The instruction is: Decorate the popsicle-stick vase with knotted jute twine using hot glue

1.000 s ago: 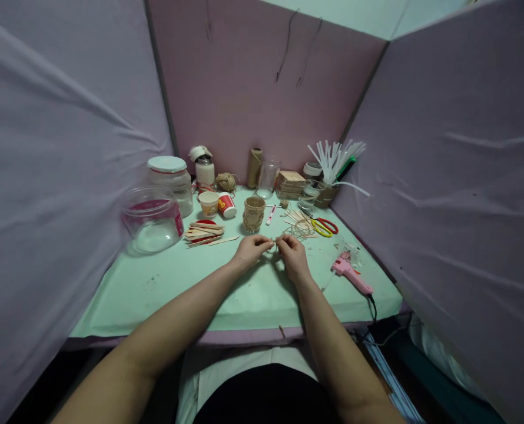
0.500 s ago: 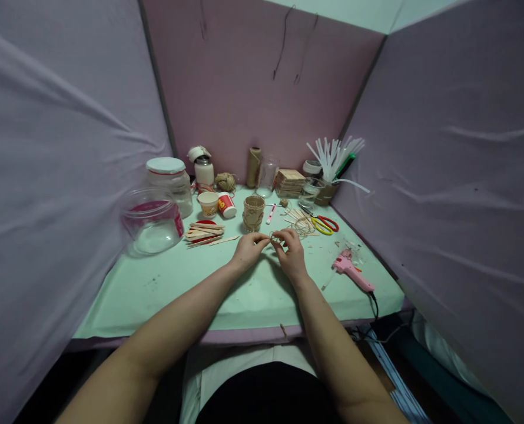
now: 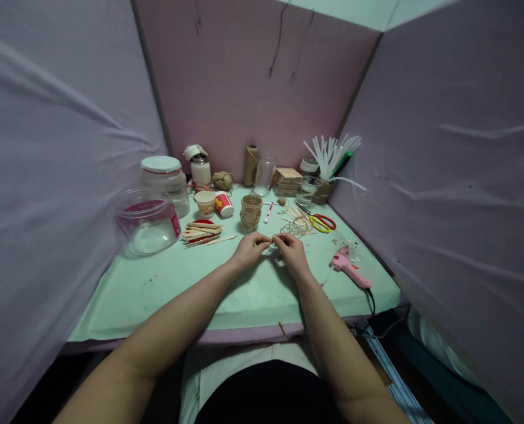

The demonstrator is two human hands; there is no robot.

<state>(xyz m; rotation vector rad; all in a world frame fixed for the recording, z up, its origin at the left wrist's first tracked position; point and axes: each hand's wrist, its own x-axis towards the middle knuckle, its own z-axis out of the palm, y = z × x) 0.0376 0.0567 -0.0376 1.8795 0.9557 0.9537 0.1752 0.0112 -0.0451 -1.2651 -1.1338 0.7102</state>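
My left hand (image 3: 248, 249) and my right hand (image 3: 292, 253) meet fingertip to fingertip over the middle of the green table (image 3: 165, 282). Both are closed in a pinch on a short, thin piece of twine (image 3: 272, 240) stretched between them; it is too small to see clearly. Just beyond the hands stands a small jar wrapped in twine (image 3: 250, 212). A loose tangle of twine (image 3: 298, 226) lies to its right.
Wooden sticks (image 3: 202, 231) lie left of the hands. Clear jars (image 3: 149, 221) stand at the left, scissors (image 3: 321, 222) and a pink glue gun (image 3: 349, 268) at the right. Cups, a twine ball, wood squares and white straws (image 3: 330, 154) line the back. Purple panels enclose the table.
The hands stayed together with the pinch kept, the fingers shifting slightly around the twine. The view drifted a little to the right.
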